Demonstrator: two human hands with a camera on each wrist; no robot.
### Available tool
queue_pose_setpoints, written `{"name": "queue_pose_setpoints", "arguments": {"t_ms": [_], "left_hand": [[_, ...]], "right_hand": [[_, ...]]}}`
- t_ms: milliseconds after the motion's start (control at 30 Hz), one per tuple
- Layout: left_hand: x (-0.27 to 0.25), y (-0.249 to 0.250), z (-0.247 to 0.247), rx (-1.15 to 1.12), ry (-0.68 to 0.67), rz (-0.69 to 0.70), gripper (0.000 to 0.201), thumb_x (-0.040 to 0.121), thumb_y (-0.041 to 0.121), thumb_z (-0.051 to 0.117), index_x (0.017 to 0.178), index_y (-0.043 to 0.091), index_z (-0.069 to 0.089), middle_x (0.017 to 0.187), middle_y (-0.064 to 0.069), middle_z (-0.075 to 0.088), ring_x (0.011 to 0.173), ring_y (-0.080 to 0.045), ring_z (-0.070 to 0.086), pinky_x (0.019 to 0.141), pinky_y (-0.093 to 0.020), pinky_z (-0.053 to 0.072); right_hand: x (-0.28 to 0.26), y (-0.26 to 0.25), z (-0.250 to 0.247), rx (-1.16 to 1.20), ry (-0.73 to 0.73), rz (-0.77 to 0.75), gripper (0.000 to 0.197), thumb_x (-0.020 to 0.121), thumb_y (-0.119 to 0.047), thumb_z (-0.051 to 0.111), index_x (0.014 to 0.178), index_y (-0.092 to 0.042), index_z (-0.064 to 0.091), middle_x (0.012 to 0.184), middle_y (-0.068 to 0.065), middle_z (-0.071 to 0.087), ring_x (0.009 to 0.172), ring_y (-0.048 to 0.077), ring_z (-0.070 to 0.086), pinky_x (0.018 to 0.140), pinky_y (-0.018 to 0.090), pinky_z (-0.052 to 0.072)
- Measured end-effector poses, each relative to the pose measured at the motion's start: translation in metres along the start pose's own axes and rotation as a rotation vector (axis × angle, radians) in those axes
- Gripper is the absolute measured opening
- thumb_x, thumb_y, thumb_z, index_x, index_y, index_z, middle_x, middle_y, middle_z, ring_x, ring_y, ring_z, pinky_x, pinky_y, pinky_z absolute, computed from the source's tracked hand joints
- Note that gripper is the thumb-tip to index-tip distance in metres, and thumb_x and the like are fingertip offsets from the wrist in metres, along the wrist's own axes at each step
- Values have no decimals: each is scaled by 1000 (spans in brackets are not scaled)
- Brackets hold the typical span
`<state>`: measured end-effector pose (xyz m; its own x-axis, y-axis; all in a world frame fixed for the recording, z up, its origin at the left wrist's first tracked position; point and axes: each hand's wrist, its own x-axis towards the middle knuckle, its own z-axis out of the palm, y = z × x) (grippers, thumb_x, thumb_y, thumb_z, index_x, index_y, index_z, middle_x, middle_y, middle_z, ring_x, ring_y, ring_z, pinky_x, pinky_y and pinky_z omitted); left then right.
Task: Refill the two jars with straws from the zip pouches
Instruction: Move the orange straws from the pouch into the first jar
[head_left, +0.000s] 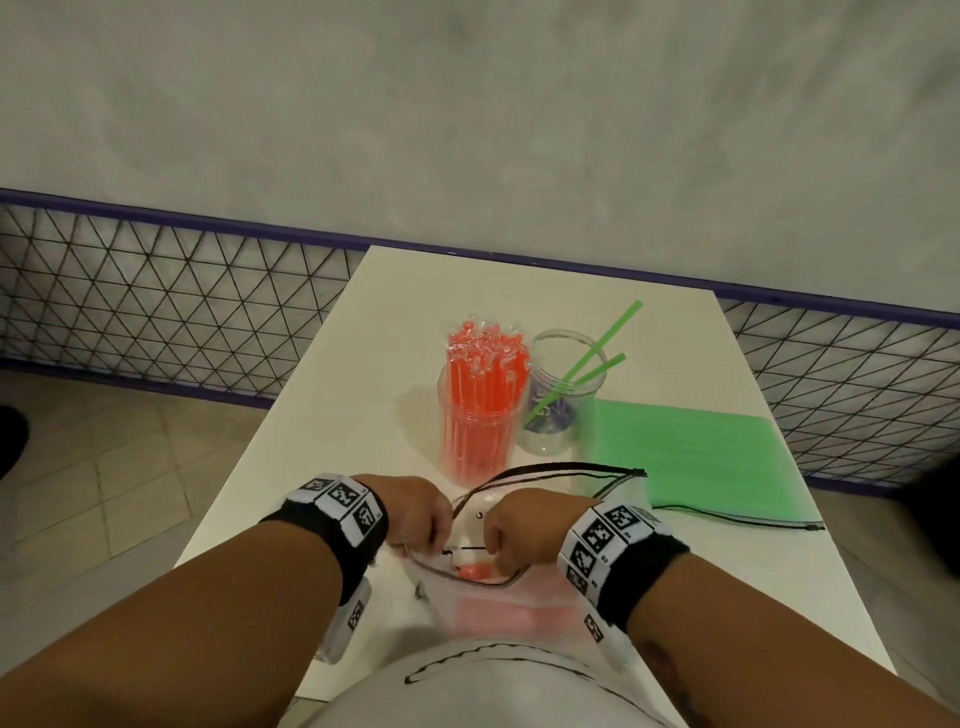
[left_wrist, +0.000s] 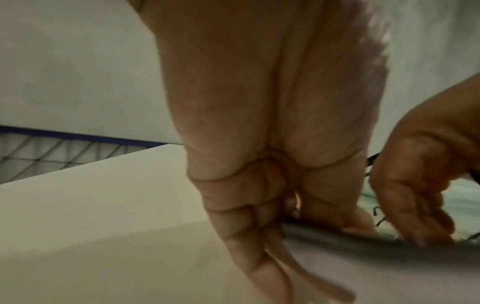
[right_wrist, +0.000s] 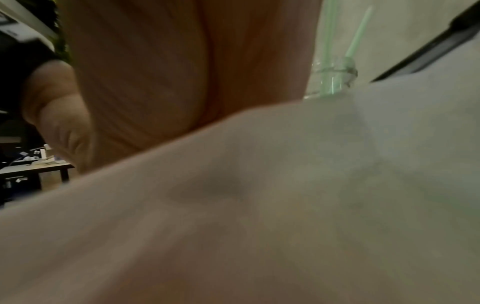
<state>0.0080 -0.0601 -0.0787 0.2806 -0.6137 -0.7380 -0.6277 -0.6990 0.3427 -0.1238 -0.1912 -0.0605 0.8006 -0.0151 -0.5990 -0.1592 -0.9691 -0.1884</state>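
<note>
Pouch (head_left: 519, 597) with few orange straws at near table (head_left: 322, 467) edge; left hand (head_left: 415, 514) and right hand (head_left: 524, 527) both pinch its zip mouth. Orange jar (head_left: 480, 415) full, other jar (head_left: 558, 395) holds two green straws.

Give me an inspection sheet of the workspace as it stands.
Surface: white table.
Job's things: left jar packed with orange straws; right jar holding two green straws; near pouch with orange straws, mouth open; green-straw pouch lying flat at right.
Clutter: nothing seen.
Grippers: left hand and right hand pinch the near pouch's zip edge.
Cables: nothing seen.
Surroundings: wire mesh panel, grey wall, tiled floor.
</note>
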Motion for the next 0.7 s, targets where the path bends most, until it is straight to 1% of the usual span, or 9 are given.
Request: {"name": "queue_pose_setpoints", "arguments": {"t_ms": [67, 167, 233, 300, 400, 467, 567, 633, 700], "left_hand": [[-1, 11, -1, -54, 75, 92, 33, 89, 2, 50, 81, 28, 68, 94, 8, 62, 63, -4, 60, 73, -27, 60], [0, 21, -9, -237, 216, 136, 37, 89, -4, 43, 77, 23, 65, 85, 5, 57, 66, -8, 51, 56, -19, 49], [-2, 27, -13, -380, 261, 121, 40, 87, -5, 40, 73, 23, 65, 78, 5, 56, 65, -10, 47, 53, -18, 41], [-4, 29, -15, -440, 236, 110, 36, 89, -1, 43, 73, 22, 66, 76, 6, 54, 64, -9, 45, 56, -20, 40], [-10, 28, -16, -297, 146, 121, 4, 88, 25, 66, 89, 24, 70, 86, 8, 56, 76, -10, 51, 66, -22, 46], [-9, 23, -13, -15, 52, 127, 32, 83, 34, 74, 113, 30, 67, 104, 7, 56, 92, -13, 54, 82, -26, 49], [-6, 22, -5, 226, -9, 102, 69, 80, 32, 77, 141, 36, 45, 135, 5, 51, 121, -20, 51, 101, -35, 44], [-2, 21, 1, 318, -5, 103, 73, 79, 35, 76, 142, 38, 39, 138, 4, 51, 119, -22, 53, 100, -39, 46], [-1, 19, 5, 336, 20, 100, 65, 78, 35, 75, 134, 38, 42, 129, 1, 54, 104, -22, 57, 94, -43, 51]], "right_hand": [[1, -6, 4, -66, -54, 12, 40, 90, -46, 58, 111, -14, 66, 108, 6, 67, 97, 26, 61, 77, 31, 45], [2, -12, 12, -138, -31, -25, 26, 91, -29, 55, 108, -10, 62, 104, 10, 66, 90, 29, 61, 74, 32, 47], [0, -13, 14, -124, 11, -36, 20, 92, -23, 52, 105, -9, 60, 102, 11, 65, 88, 29, 61, 73, 33, 47], [-4, -14, 14, -123, 29, -30, 21, 93, -21, 51, 109, -8, 59, 105, 12, 64, 92, 29, 61, 77, 35, 49], [-9, -12, 14, -108, 47, -36, 25, 98, -27, 45, 110, -8, 57, 104, 12, 62, 88, 28, 58, 74, 34, 46], [-9, -12, 16, -84, 49, 10, 31, 96, -36, 48, 110, -11, 58, 100, 10, 61, 84, 26, 58, 72, 33, 45], [-2, -10, 20, -75, 61, 65, 38, 90, -42, 58, 112, -11, 59, 107, 9, 64, 93, 26, 64, 74, 32, 46], [1, -7, 23, -94, 95, 60, 33, 95, -35, 53, 116, -9, 58, 113, 9, 64, 101, 27, 63, 78, 32, 45], [1, -2, 28, -97, 155, 64, 29, 98, -29, 47, 119, -11, 55, 118, 9, 64, 106, 28, 62, 85, 35, 46]]}}
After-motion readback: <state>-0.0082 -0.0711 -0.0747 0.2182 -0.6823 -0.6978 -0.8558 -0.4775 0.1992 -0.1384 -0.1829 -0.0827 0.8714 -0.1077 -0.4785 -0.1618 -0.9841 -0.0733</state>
